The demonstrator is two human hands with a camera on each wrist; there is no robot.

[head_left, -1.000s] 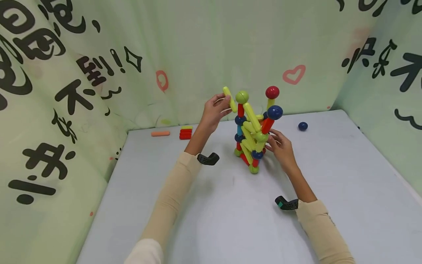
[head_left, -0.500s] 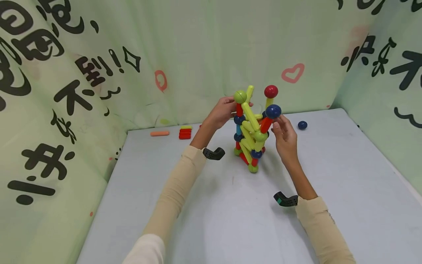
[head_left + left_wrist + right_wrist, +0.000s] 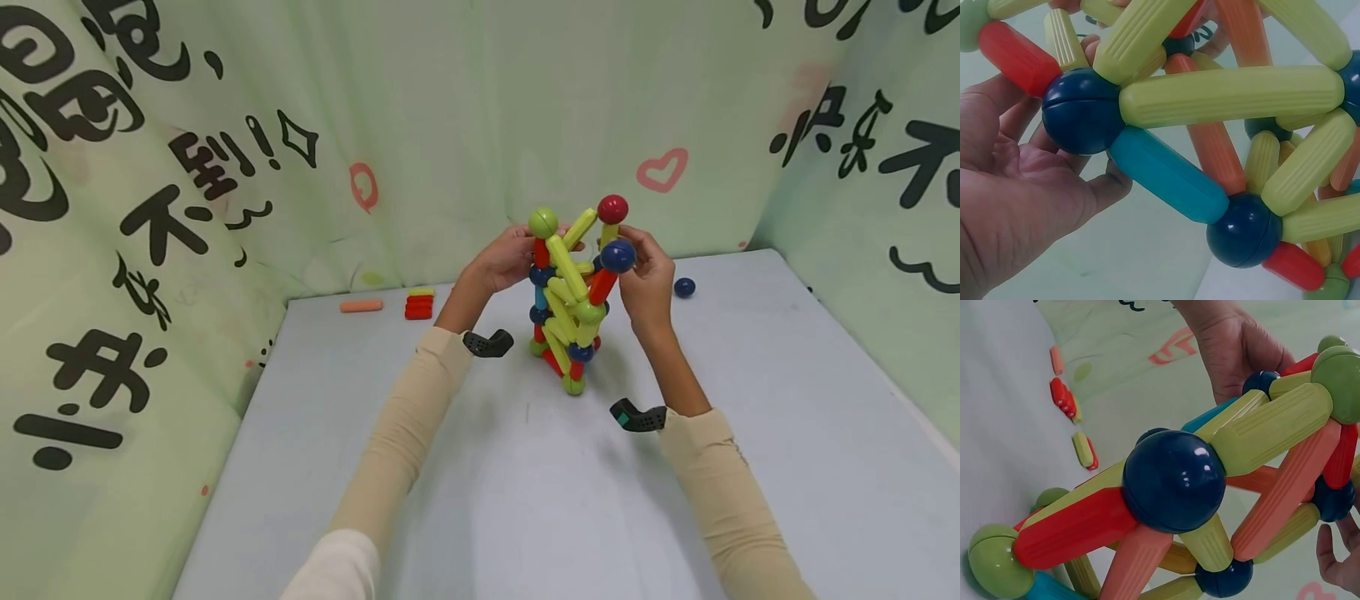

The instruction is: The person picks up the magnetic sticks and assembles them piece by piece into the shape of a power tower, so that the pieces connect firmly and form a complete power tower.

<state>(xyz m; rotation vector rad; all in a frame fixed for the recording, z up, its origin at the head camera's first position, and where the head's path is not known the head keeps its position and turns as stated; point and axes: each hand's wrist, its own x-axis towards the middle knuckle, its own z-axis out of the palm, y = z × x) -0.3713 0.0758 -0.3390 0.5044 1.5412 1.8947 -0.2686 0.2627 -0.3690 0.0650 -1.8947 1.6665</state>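
Note:
A tower of coloured rods and balls [image 3: 558, 312] stands upright on the table. My left hand [image 3: 508, 257] reaches behind its upper left, below a green ball [image 3: 543, 222], and pinches a yellow-green rod [image 3: 581, 227]. That rod leans up toward the red ball [image 3: 612, 209] on top. In the left wrist view, my left palm [image 3: 1029, 194] faces a dark blue ball [image 3: 1082, 111]. My right hand [image 3: 647, 279] is at the upper right, fingers beside the rod under the red ball. Its fingertips are partly hidden behind a blue ball [image 3: 618, 256]; I cannot tell whether they grip.
On the table's far left lie an orange rod [image 3: 361, 306] and several stacked red rods [image 3: 418, 307] with a yellow-green one [image 3: 422, 292] by them. A loose blue ball [image 3: 684, 287] sits right of the tower. A printed curtain [image 3: 442, 125] hangs behind the table's back edge.
My left hand has carried the yellow-green rod from left of the tower to behind its top, tilting it rightward. My right hand has risen from the tower's middle to beside the red ball's rod.

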